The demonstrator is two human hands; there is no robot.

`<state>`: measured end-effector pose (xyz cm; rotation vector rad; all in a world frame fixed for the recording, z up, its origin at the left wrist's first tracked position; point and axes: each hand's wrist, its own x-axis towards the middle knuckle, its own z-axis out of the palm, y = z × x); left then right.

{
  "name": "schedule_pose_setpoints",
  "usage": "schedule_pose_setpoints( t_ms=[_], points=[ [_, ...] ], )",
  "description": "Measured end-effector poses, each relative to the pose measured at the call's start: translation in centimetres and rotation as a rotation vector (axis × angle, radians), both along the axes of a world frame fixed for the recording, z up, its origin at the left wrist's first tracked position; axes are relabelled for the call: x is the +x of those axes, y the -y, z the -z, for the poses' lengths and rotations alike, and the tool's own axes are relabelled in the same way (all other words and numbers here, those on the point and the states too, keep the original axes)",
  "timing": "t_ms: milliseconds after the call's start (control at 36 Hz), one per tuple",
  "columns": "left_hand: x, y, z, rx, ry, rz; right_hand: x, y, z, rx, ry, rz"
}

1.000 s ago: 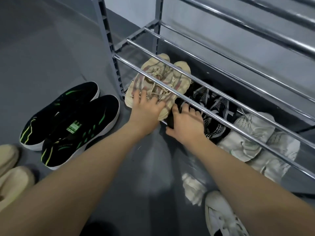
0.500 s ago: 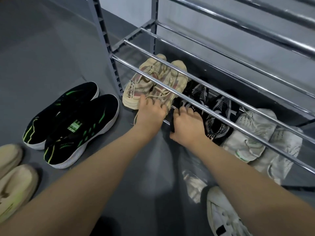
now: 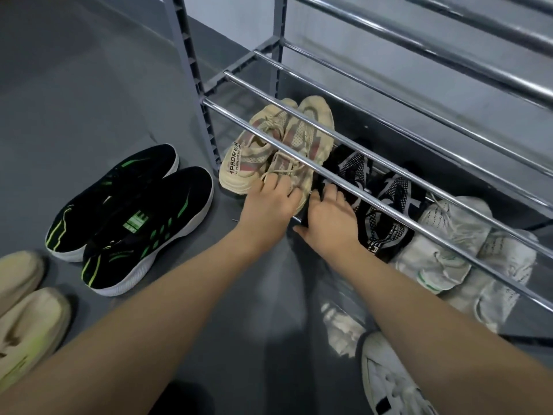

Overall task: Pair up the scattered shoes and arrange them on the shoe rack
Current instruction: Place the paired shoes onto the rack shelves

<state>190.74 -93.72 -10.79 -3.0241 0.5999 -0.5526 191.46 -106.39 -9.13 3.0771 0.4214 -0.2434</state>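
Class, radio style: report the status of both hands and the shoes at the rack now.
Left hand on the beige pair's heel, right hand on the black mesh pair. Both pairs under the rack's lowest bar. Black-green pair waits on the floor.
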Motion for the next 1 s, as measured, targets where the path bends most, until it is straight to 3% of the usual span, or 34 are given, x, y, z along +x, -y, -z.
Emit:
schedule_pose_setpoints(
  t_ms=[139,333,417,583,722,861,1000],
  points=[
    [0.4,0.0,-1.0,0.065,-0.067,0.011,-0.1,0.2,0.1,0.027,0.051,0.04],
    [0.6,-0.8,0.4,-0.079,-0.282,-0.026,-0.1,0.7,0.3,0.054,0.046,0.067],
    [0.4,-0.6,1.0,-0.026,-0.371,-0.083,-0.1,1.0,0.5,0.073,0.047,0.051],
    [0.4,-0.8,0.9,0.012,-0.383,-0.077,-0.3,0.8,0.5,0.064,0.073,0.04],
    [0.4,-2.2,1.0,-0.027,-0.271,-0.005,-0.6,-0.4,0.2,0.067,0.11,0.017],
    [0.6,-4.0,0.9,-0.079,-0.245,-0.261,-0.2,-2.7,0.0,0.143,0.143,-0.064],
    [1.5,-5.1,1.5,-0.009,-0.303,-0.428,0.8,-3.6,0.3,0.11,0.008,-0.074]
  ],
)
